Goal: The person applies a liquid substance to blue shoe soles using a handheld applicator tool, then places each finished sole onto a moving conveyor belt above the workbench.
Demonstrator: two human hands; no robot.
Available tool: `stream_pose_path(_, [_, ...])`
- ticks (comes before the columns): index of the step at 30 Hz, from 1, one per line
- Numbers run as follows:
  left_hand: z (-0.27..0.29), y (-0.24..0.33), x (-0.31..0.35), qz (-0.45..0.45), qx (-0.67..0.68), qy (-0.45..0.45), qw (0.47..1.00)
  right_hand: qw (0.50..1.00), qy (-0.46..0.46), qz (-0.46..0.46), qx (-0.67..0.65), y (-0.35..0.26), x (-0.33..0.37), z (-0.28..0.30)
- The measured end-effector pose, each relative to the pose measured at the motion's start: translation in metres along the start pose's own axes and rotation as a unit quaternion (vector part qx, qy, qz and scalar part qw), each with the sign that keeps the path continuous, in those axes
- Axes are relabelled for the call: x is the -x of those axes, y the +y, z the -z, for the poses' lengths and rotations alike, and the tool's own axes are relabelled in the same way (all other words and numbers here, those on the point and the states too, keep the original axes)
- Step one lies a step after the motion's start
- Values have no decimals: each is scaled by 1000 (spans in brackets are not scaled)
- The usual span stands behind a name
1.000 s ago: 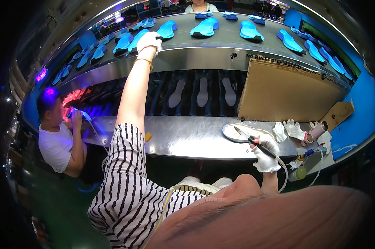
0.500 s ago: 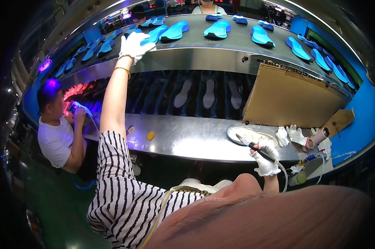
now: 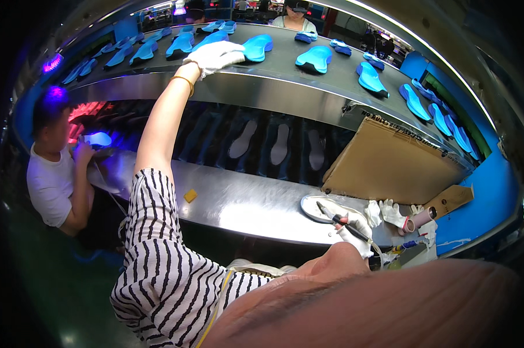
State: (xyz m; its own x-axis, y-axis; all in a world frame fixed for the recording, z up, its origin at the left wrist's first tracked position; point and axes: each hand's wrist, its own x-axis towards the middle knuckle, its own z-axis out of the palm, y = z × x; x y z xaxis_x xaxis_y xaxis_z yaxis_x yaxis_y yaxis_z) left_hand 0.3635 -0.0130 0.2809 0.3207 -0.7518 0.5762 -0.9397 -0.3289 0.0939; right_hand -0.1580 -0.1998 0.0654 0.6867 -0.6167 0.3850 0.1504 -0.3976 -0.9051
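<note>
My left hand [image 3: 214, 57], in a white glove, reaches far out to a dark conveyor belt. Its fingers lie stretched out at the belt's near edge, partly covering a blue shoe sole [image 3: 213, 38]. Just right of the fingertips lies another blue sole [image 3: 256, 47]. My right hand [image 3: 355, 235], gloved with bare fingertips, is closed around a slim black-handled tool [image 3: 353, 230] with a pale cord. The tool's pointed end is over a white oval dish [image 3: 309, 206] on the metal bench. The contact between tip and dish is unclear.
Several blue soles ride on the belt [image 3: 285, 64]. A cardboard sheet [image 3: 398, 162] leans at the right beside spare white gloves [image 3: 392, 213] and a roll [image 3: 422, 219]. A yellow block [image 3: 190, 195] rests on the metal bench [image 3: 244, 200]. At left, a seated co-worker [image 3: 56, 174] holds a lit sole.
My left hand has moved right along the belt edge, its fingers now pointing right. The view has shifted, and the tool in my right hand stays at the dish.
</note>
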Motion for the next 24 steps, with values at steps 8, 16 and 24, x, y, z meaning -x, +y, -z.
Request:
stream_pose_path(8, [-7, 55, 18, 56, 84, 82, 991, 999, -29, 40, -21, -6, 9, -33])
stream_pose_path(16, [45, 147, 89, -65, 361, 302, 880, 998, 5, -42, -53, 9, 31, 0])
stream_pose_path(24, [54, 190, 161, -21, 621, 204, 757, 998, -2, 29, -57, -3, 35, -18])
